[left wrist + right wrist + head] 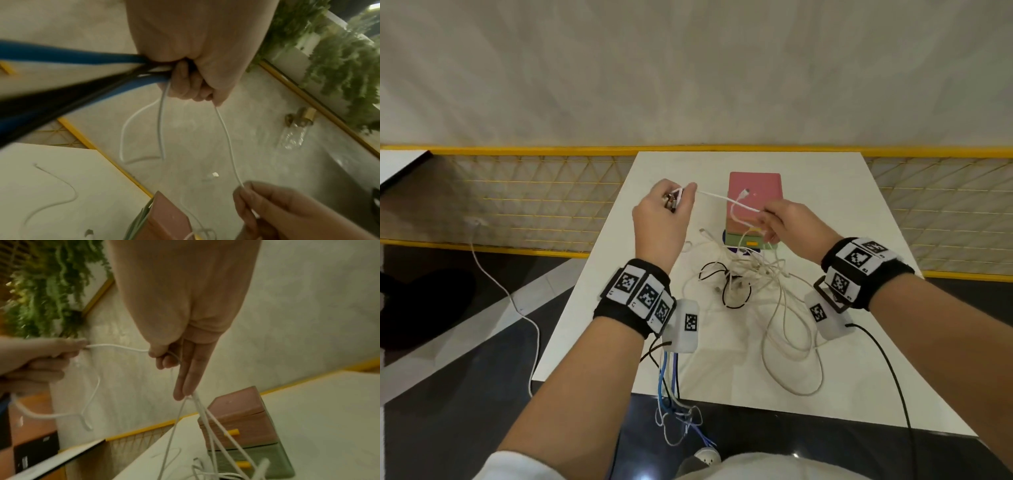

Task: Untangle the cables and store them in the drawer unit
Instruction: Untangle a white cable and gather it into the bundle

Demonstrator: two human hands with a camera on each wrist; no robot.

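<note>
A: Where's the white cable (717, 198) now?

B: Stretched across the middle of the head view, above the pink-topped drawer unit (755, 192). The left hand (661, 219) has its fingers curled round 1 end, with some of the cable apparently bunched in the fist; the right hand (787, 219) pinches it further along, 2 fingers straight beneath.

A: And the rest?

B: A tangle of cables (753, 284) lies on the white table (859, 359), lower centre, just in front of the drawers.

A: How will it handle?

B: I'd judge it light, limp and a bit slick. Grip near the plug, where it's stiffer, and feed loops through slowly; a hard pull could tighten knots.

A: Room to work?

B: Open tabletop at right and lower right. The table's left edge runs close beside the left wrist, so slack could slip off there.
</note>
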